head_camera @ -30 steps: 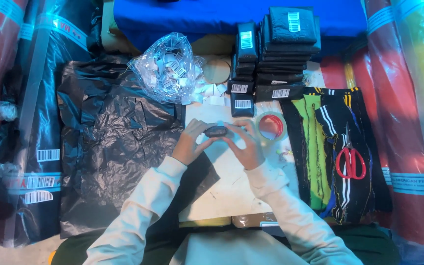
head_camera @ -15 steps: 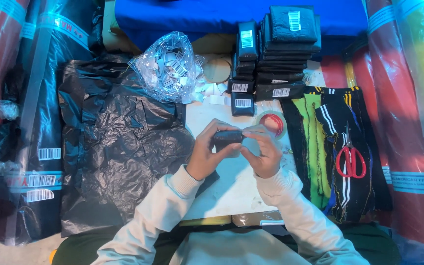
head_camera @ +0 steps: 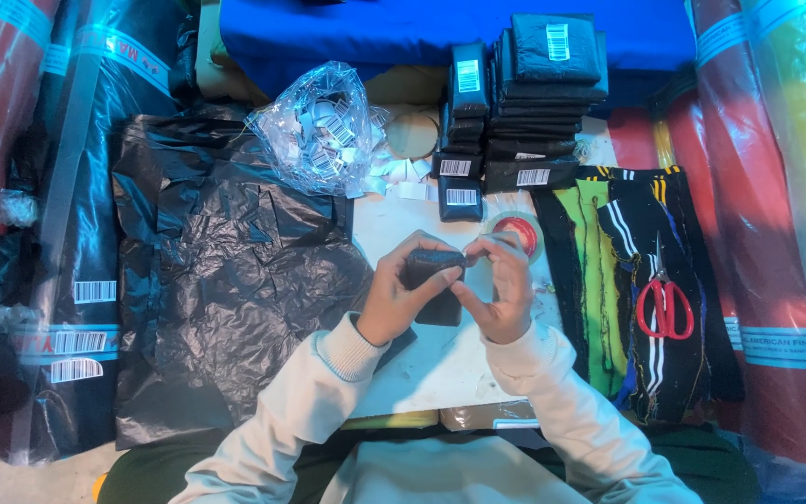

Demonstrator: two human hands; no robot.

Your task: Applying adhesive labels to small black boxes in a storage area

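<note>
Lying on white bench [head_camera: 403,364]: crumpled black plastic sheet [head_camera: 226,299]; both hands' fingers [head_camera: 440,250] closed around small black plastic-wrapped packet [head_camera: 436,285]; red-handled scissors [head_camera: 666,308] nearby.

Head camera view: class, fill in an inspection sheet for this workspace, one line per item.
Surface: white table, mostly covered.
Job's things: small black packet held in both hands above the table.
Clutter: stacked black packets, red tape roll, red scissors on striped fabric, clear bag of labels, black plastic sheets.
Grippers: left hand and right hand both grip the packet.
Cables: nothing seen.
Surroundings: wrapped fabric rolls on both sides.
</note>
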